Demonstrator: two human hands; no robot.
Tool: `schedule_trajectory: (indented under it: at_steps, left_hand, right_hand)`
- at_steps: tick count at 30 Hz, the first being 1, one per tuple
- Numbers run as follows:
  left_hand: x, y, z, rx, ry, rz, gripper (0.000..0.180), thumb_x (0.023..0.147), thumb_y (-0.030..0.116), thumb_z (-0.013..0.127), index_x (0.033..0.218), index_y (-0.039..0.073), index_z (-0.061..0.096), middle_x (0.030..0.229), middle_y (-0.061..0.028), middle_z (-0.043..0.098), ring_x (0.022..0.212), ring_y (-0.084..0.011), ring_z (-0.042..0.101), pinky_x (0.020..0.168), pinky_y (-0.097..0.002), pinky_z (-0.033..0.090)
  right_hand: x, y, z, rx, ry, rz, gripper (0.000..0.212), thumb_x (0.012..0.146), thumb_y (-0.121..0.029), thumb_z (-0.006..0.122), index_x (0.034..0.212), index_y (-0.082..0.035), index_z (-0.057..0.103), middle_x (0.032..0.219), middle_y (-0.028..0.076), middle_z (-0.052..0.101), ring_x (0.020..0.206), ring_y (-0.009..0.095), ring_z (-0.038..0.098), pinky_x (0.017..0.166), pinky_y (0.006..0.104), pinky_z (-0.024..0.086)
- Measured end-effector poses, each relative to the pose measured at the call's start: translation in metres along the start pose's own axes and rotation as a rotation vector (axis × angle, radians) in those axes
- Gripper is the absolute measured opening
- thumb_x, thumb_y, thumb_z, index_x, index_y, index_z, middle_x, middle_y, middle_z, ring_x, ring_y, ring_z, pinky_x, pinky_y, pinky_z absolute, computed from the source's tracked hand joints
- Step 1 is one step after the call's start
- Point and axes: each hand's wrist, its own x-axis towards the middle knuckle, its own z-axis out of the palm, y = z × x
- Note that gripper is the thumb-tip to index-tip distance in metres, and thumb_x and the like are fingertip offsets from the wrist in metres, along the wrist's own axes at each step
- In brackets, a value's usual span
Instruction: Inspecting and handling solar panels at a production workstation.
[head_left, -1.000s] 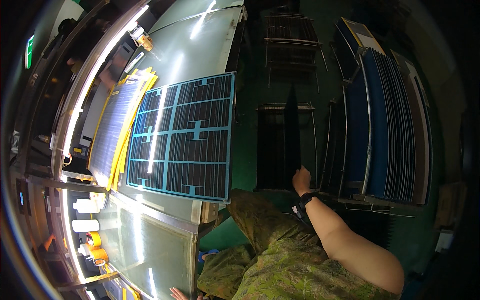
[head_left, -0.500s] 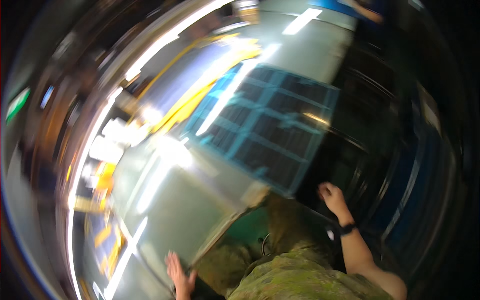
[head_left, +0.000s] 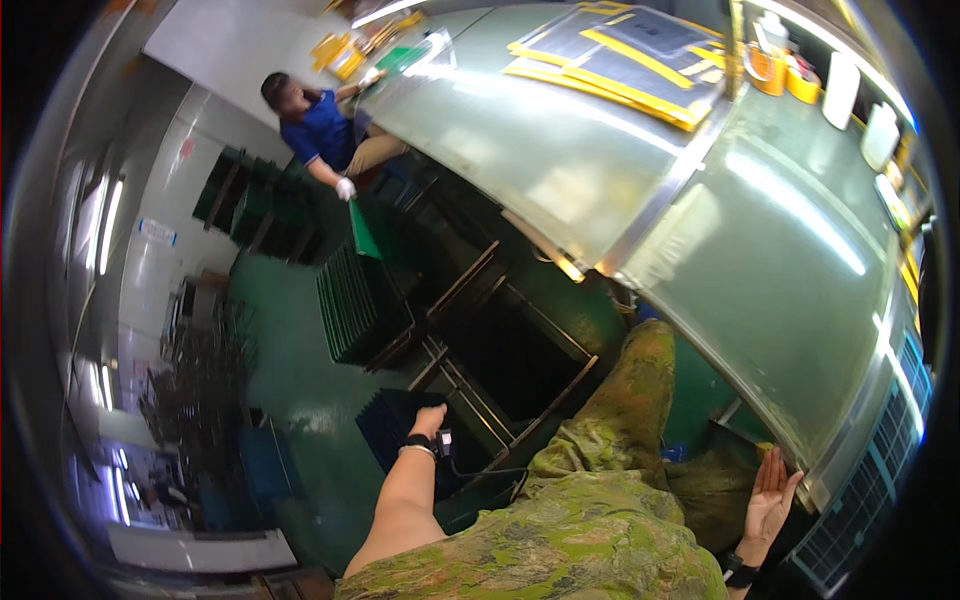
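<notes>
My left hand [head_left: 430, 419], with a band and a small device at its wrist, is closed, its fingers curled beside a dark blue ribbed stack [head_left: 390, 428] and a metal rack frame [head_left: 485, 415]. Whether anything is inside the fingers is hidden. Palm up, my right hand [head_left: 768, 505] is open with its fingers stretched out and nothing in it. It is beside the near corner of the pale green worktable [head_left: 760, 300]. My legs in camouflage-patterned trousers [head_left: 630, 400] are between the two hands.
Across the rack, a person in a blue shirt [head_left: 325, 130] grips a green panel [head_left: 365, 230] with a gloved hand, above a ribbed green stack [head_left: 350, 305]. Yellow-edged frames [head_left: 630, 60] and bottles [head_left: 880, 135] stand on the worktable. A blue-lined grid [head_left: 870, 490] lies at right.
The view has swung left, bringing the co-worker and racks into sight and moving the blue-lined grid to the right rim. My left hand has gone from open beside the table to closed near the rack; my right hand is now open.
</notes>
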Motion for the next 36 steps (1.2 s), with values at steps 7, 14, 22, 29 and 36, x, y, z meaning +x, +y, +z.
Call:
schedule_trajectory:
  at_steps: [7,14,22,29,36]
  left_hand:
    - [0.020,-0.116,0.060,-0.487,-0.101,-0.176,0.044,0.086,0.028,0.059,0.113,-0.006,0.054,0.106,-0.0174,0.062,0.091,-0.0301,0.062,0.076,-0.0403,0.052]
    - [0.070,-0.103,0.062,-0.120,0.469,-0.204,0.058,0.082,0.029,0.064,0.126,-0.004,0.046,0.130,-0.0227,0.046,0.122,-0.0357,0.043,0.104,-0.0393,0.034]
    - [0.117,-0.250,0.019,-0.261,0.301,-0.369,0.060,0.080,0.036,0.066,0.123,-0.003,0.050,0.124,-0.0234,0.053,0.117,-0.0344,0.050,0.098,-0.0385,0.040]
    - [0.144,-0.292,0.041,-0.146,0.317,-0.398,0.040,0.084,0.037,0.060,0.096,-0.001,0.065,0.103,-0.0249,0.062,0.100,-0.0383,0.059,0.086,-0.0435,0.045]
    - [0.088,-0.248,0.002,0.042,0.749,-0.096,0.020,0.082,0.019,0.061,0.075,0.000,0.061,0.076,-0.0228,0.063,0.075,-0.0418,0.061,0.068,-0.0493,0.047]
  right_hand:
    - [0.004,-0.001,0.017,0.181,0.314,0.074,0.067,0.090,-0.041,0.051,0.129,0.012,0.039,0.137,0.023,0.038,0.127,0.029,0.040,0.105,0.0363,0.039]
    - [0.006,0.004,0.026,0.294,0.316,0.103,0.078,0.085,-0.054,0.055,0.139,-0.003,0.033,0.145,0.013,0.032,0.134,0.036,0.027,0.112,0.0477,0.017]
    - [0.045,0.027,0.048,0.192,0.177,-0.369,0.077,0.090,-0.051,0.043,0.142,0.001,0.019,0.148,0.017,0.022,0.138,0.027,0.017,0.114,0.0397,0.015]
    - [0.060,0.038,0.046,0.132,0.164,-0.396,0.075,0.087,-0.049,0.049,0.139,0.000,0.026,0.141,0.017,0.031,0.129,0.027,0.027,0.108,0.0393,0.023]
    - [0.056,0.029,0.046,0.071,0.145,-0.299,0.072,0.084,-0.048,0.056,0.135,-0.001,0.034,0.132,0.018,0.041,0.118,0.028,0.039,0.102,0.0387,0.032]
